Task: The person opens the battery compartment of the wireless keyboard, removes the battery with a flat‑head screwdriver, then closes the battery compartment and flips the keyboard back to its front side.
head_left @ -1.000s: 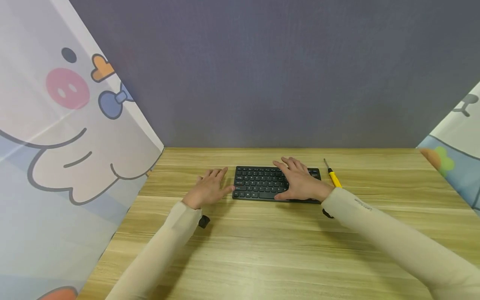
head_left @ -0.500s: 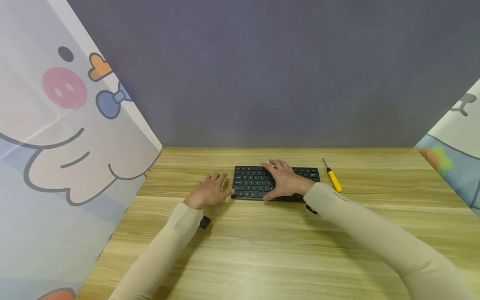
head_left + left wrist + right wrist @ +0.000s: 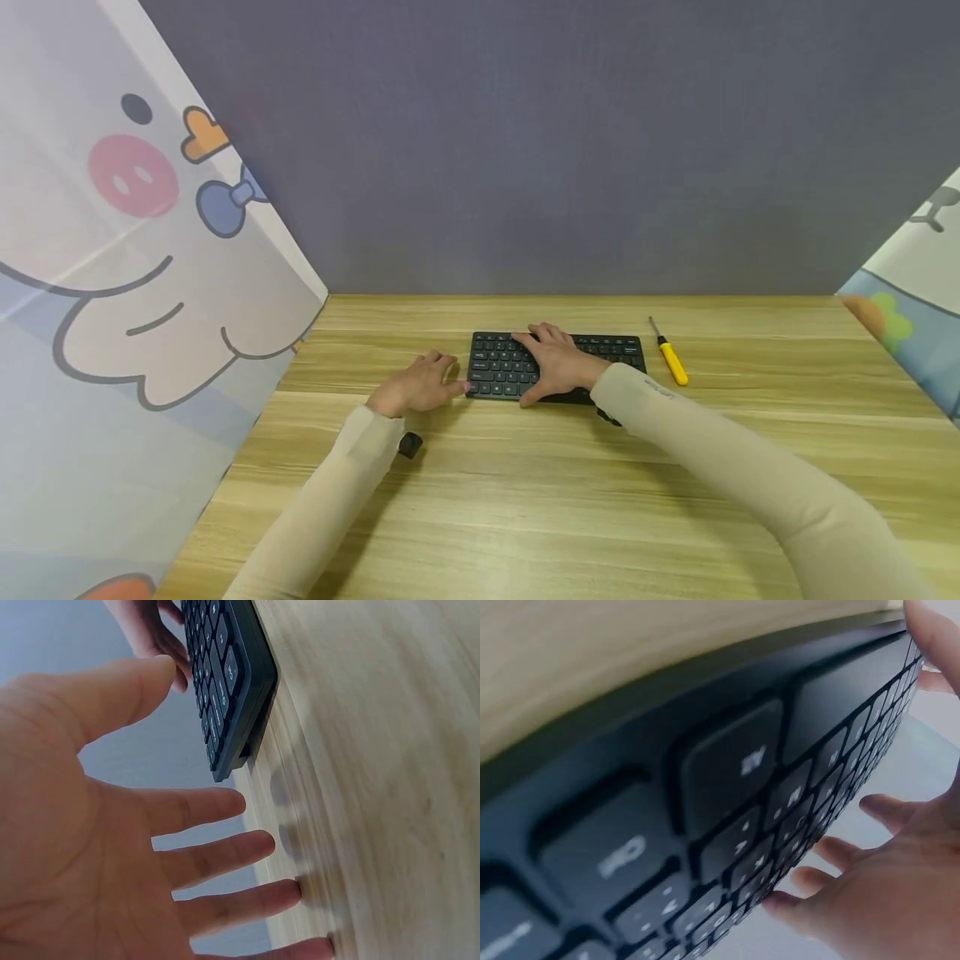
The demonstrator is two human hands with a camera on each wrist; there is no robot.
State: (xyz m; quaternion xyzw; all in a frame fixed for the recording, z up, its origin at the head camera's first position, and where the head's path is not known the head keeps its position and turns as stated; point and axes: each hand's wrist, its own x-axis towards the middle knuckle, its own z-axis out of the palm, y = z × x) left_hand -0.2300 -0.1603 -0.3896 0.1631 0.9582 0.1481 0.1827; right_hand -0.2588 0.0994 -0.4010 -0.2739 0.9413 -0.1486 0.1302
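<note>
A black keyboard (image 3: 501,367) lies flat on the wooden table. Over its middle stretches my right hand (image 3: 558,367), fingers spread toward the far edge and thumb at the near edge, hiding part of the keys. In the right wrist view the thumb (image 3: 934,637) is beside the space bar, while the fingers (image 3: 889,810) reach past the far side of the keys. My left hand (image 3: 420,385) is spread at the keyboard's left end, thumb tip right by its corner. The left wrist view shows its other fingers (image 3: 217,859) straight, tips close to the tabletop.
To the right of the keyboard a screwdriver (image 3: 671,358) with a yellow handle lies on the table (image 3: 487,492). A grey panel (image 3: 562,167) rises behind the table's back edge. Cartoon-printed sheets (image 3: 187,333) stand at both sides.
My right hand has slid left along the keyboard, uncovering more keys at its right end. My left hand has barely moved; the keyboard and screwdriver stay in place.
</note>
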